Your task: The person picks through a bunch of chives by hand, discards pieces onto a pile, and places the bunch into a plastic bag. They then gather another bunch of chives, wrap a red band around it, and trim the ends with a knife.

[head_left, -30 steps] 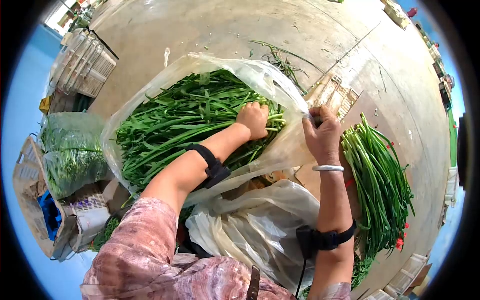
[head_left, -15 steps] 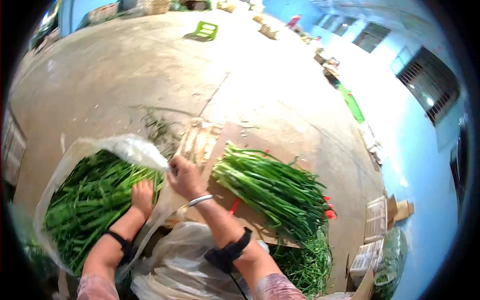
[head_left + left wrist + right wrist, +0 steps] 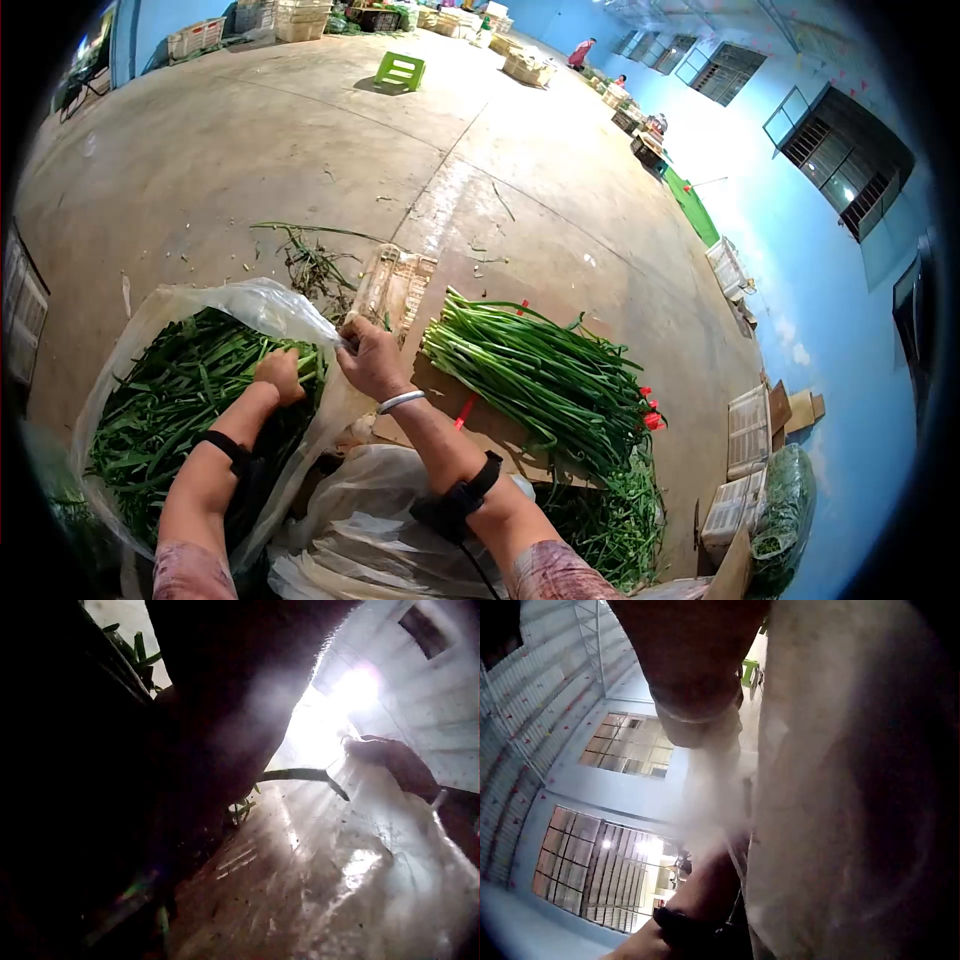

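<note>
In the head view, a big clear plastic bag (image 3: 165, 305) stands open at the lower left, packed with long leafy greens (image 3: 165, 400). My left hand (image 3: 282, 376) is inside its mouth, fingers curled down over the stems at the right side of the pile; the fingertips are hidden there. With thumb and fingers, my right hand (image 3: 372, 358) pinches the bag's right rim and holds it up. The left wrist view is mostly dark, with the bag's plastic (image 3: 322, 877) at the lower right. Pale plastic (image 3: 832, 780) fills the right side of the right wrist view.
Right of the bag, a bundle of long green stalks (image 3: 530, 375) lies on a flat board (image 3: 455, 285). Crumpled plastic (image 3: 360, 530) is close to my body. Ahead are a pale crate (image 3: 400, 285), loose trimmings (image 3: 315, 265) and a green stool (image 3: 400, 72); more crates (image 3: 748, 430) line the right wall.
My head view has swung right and up, showing more floor and wall. My left hand remains at the stems, its fingers more curled than half a second ago. My right hand still holds the bag rim.
</note>
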